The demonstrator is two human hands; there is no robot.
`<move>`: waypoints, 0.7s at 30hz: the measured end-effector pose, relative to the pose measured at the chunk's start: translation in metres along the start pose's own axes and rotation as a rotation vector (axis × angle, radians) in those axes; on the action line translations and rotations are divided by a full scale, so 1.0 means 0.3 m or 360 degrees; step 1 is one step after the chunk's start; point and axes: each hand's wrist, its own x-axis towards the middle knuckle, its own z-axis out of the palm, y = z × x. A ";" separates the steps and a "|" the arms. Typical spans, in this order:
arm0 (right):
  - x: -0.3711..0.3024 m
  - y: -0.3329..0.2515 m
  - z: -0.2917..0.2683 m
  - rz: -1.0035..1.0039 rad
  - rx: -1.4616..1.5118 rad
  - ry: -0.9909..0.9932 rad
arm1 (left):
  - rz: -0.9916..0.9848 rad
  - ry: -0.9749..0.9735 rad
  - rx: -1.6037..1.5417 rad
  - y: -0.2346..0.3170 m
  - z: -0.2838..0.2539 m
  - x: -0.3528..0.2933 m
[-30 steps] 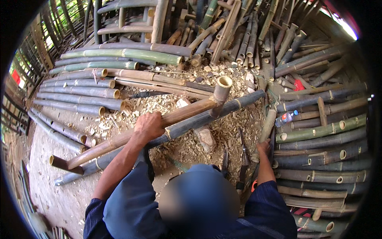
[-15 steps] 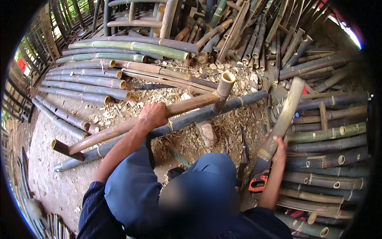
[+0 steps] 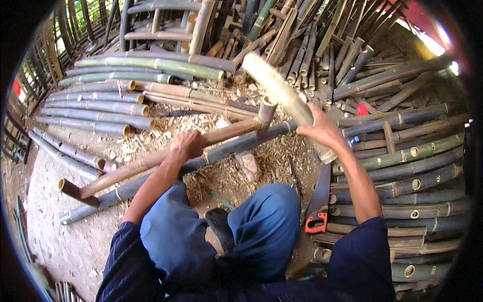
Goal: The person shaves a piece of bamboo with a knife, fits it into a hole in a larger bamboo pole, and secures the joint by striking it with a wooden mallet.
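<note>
My left hand (image 3: 187, 145) is closed around a brown bamboo pole (image 3: 136, 166). A short bamboo peg stands at each end of that pole, the right peg (image 3: 266, 109) upright and the left peg (image 3: 76, 193) leaning. Beneath and beside it lies a longer dark bamboo pole (image 3: 229, 149), where the right peg meets its upper side. My right hand (image 3: 322, 127) grips a thick pale club (image 3: 276, 83), bamboo or wood, blurred by motion. Its far end is raised up and left, over the right peg, apparently without touching it.
A handsaw (image 3: 316, 221) with an orange handle lies right of my knee. A slim dark tool (image 3: 294, 176) rests on wood shavings near a stone (image 3: 248, 166). Bamboo poles (image 3: 95, 105) lie at left; more holed poles (image 3: 417, 151) are stacked at right.
My right hand has lifted the club from beside the saw, up and leftward, swinging its far end over the right peg. My left hand keeps its hold on the brown pole.
</note>
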 end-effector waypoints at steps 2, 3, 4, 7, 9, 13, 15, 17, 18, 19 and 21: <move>-0.023 -0.045 -0.055 -0.0058 0.0151 0.0098 | 0.0003 -0.0016 0.0009 0.023 -0.021 -0.028; -0.024 -0.045 -0.072 -0.0115 0.0324 0.0265 | 0.0016 -0.0015 0.0020 0.029 -0.035 -0.027; -0.019 -0.031 -0.087 -0.0173 0.0498 0.0432 | -0.0007 -0.0013 0.0004 0.031 -0.049 -0.031; 0.028 0.016 -0.139 -0.0706 0.0203 0.1008 | -0.0056 -0.0060 -0.0028 0.033 -0.047 -0.027; 0.016 -0.039 -0.056 -0.0287 0.0433 0.0705 | -0.0080 -0.0061 -0.0016 0.024 -0.044 -0.026; 0.061 0.042 0.110 -0.0127 -0.0236 0.0178 | -0.0004 -0.0006 -0.0071 0.001 0.000 -0.010; 0.050 0.043 0.116 -0.0021 -0.0003 0.0109 | 0.0017 -0.0064 -0.0055 0.011 -0.002 -0.021; 0.061 0.063 0.064 -0.0073 -0.0015 0.0169 | 0.0041 -0.0041 -0.0025 -0.002 -0.002 -0.009; 0.060 0.077 0.057 -0.0210 -0.0087 0.0321 | 0.0050 -0.0014 -0.0005 -0.012 0.002 -0.014; 0.064 0.086 0.061 -0.0331 -0.0122 0.0565 | 0.0060 0.0012 0.0016 -0.023 0.006 -0.017; 0.050 0.113 0.074 -0.0544 -0.0211 0.1038 | 0.0069 0.0010 -0.0004 -0.006 0.004 -0.022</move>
